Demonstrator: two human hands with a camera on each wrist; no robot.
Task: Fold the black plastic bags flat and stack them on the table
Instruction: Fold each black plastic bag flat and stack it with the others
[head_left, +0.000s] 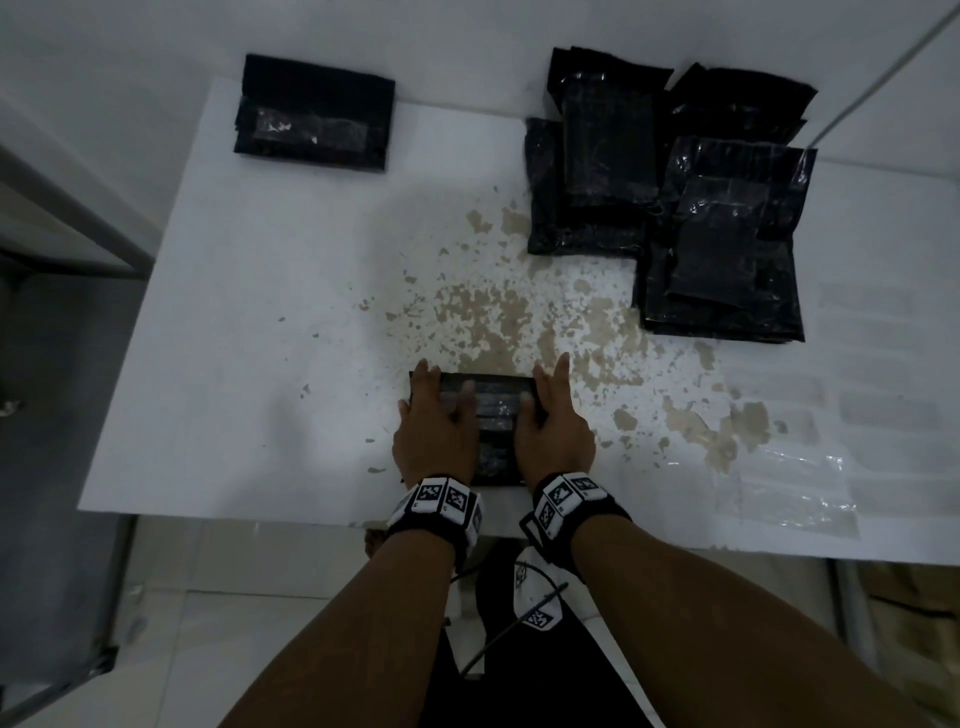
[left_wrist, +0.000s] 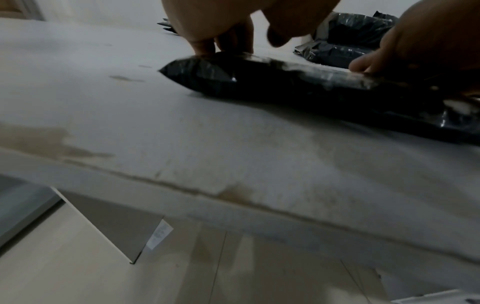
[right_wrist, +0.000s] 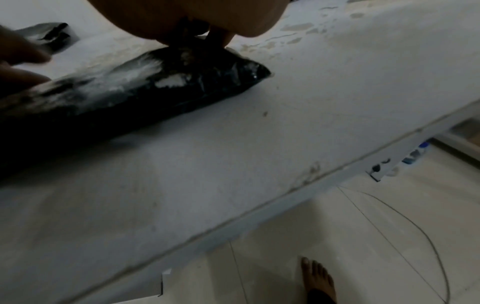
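The black plastic bag (head_left: 485, 415) in hand lies near the front edge of the white table (head_left: 249, 322), straight before the person, already doubled into a thick, puffy rectangle. The left hand (head_left: 434, 423) sits on its left end and the right hand (head_left: 553, 421) on its right end. In the head view the fingers (head_left: 562, 366) of both hands lie fairly straight and spread over the far edge, with the thumbs turned inward on top of the plastic. The wrist views show fingertips bearing down at the far corners, yet they are too blurred to tell whether any plastic is pinched.

I judge the step to be the flattening of a fold: the bag is folded but bulges with trapped air, so it is not yet flat.

At the far left corner of the table rests a neat stack of folded bags (head_left: 313, 114). At the far right lies a loose, overlapping pile of bags (head_left: 675, 192), seemingly waiting their turn.

The next move likely calls for pressing the air out toward an open side, creasing firmly, perhaps folding once more, then carrying the bag to the stack without letting it spring open. Worn brown patches (head_left: 498, 312) mark the table in between.
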